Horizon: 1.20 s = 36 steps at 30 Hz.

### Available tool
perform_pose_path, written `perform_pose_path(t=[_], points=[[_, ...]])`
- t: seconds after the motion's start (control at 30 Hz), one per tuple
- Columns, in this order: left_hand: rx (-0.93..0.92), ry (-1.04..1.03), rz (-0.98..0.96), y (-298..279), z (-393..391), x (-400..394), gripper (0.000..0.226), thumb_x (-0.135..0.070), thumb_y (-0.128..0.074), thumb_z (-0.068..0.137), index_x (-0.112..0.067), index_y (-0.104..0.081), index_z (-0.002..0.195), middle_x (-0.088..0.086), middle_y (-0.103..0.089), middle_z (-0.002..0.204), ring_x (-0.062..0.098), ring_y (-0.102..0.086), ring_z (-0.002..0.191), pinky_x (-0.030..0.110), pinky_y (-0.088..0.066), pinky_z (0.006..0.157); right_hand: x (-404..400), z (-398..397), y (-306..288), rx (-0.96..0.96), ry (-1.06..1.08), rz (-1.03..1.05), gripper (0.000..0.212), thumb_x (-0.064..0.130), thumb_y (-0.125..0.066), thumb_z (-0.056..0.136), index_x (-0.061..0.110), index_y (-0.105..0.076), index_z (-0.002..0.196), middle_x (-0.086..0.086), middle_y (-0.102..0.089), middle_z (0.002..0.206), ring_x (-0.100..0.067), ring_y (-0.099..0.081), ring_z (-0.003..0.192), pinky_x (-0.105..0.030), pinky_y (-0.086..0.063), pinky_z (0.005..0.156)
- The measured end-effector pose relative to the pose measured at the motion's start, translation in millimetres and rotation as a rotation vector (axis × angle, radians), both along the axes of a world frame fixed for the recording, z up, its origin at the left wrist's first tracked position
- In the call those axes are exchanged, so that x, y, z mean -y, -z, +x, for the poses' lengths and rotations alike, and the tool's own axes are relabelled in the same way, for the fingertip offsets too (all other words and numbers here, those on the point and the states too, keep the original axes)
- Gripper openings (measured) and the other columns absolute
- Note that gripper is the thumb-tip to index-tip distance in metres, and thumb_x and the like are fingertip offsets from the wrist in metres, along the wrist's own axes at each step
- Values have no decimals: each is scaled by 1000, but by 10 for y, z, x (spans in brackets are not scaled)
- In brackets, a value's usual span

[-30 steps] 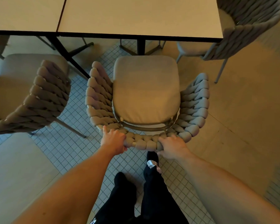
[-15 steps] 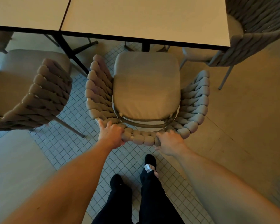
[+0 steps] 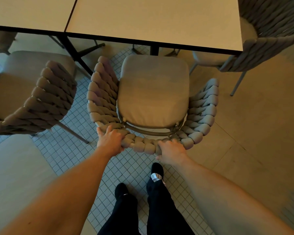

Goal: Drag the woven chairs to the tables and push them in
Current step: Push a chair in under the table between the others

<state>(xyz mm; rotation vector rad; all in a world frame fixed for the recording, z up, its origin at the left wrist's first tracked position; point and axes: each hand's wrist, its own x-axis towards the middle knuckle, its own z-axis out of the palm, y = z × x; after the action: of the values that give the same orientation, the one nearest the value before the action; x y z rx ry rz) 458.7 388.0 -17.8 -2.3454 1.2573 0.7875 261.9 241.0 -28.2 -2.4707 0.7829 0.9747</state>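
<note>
Both my left hand (image 3: 111, 141) and right hand (image 3: 172, 151) grip the chair (image 3: 153, 92) back; its seat front sits just under the surface (image 3: 153, 21) edge.

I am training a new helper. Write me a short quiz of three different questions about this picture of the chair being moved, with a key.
1. True or false: both hands grip the curved back rim of the beige woven-rope chair with the tan seat cushion.
2. Which part of that chair is nearest the pale rectangular table with the black edge? A) back rim B) cushion front
3. Fill in: the floor under the chair is small square ____.

Key: 1 true: left hand, right hand. 2 B. 3 tiles.
</note>
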Motion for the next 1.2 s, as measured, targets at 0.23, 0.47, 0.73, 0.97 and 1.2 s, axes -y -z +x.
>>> perform_pose_path(t=[0.23,0.47,0.73,0.97,1.2], points=[[-30,-58,-34,-10,-70,-8,58,-46,-67,91,-34,-47,144,2,-47,146,30,-13,150,70,-1,118,8,-27,25,-10,-6,6,58,56,-64,91,22,-47,135,-9,-61,135,-38,-46,130,-50,-42,103],[-73,-76,-55,0,-63,-43,72,-61,-62,89,-30,-41,150,5,-37,157,29,-10,154,63,-2,120,142,-20,-72,-28,-28,28,71,64,-67,85,24,-47,140,-7,-57,140,-36,-46,132,-52,-40,108],[-163,-217,-249,-108,-83,-167,61,-58,-58,91,-34,-45,145,3,-47,142,22,-34,139,47,-33,116,268,168,-304,16,-74,43,92,72,-64,83,22,-33,154,-7,-41,155,-36,-35,141,-56,-30,116],[-185,-414,-261,-328,-158,-399,68,-53,-58,95,-25,-35,153,9,-36,155,29,-34,144,44,-34,116,217,436,-481,65,-201,47,93,70,-62,85,22,-27,156,-6,-37,155,-36,-35,141,-58,-29,116],[-181,-629,-258,-481,-170,-789,72,-50,-55,98,-22,-26,158,13,-25,163,30,-25,150,44,-27,121,1,830,-591,66,-400,54,95,73,-62,85,21,-27,157,-7,-34,158,-35,-33,143,-56,-30,117]])
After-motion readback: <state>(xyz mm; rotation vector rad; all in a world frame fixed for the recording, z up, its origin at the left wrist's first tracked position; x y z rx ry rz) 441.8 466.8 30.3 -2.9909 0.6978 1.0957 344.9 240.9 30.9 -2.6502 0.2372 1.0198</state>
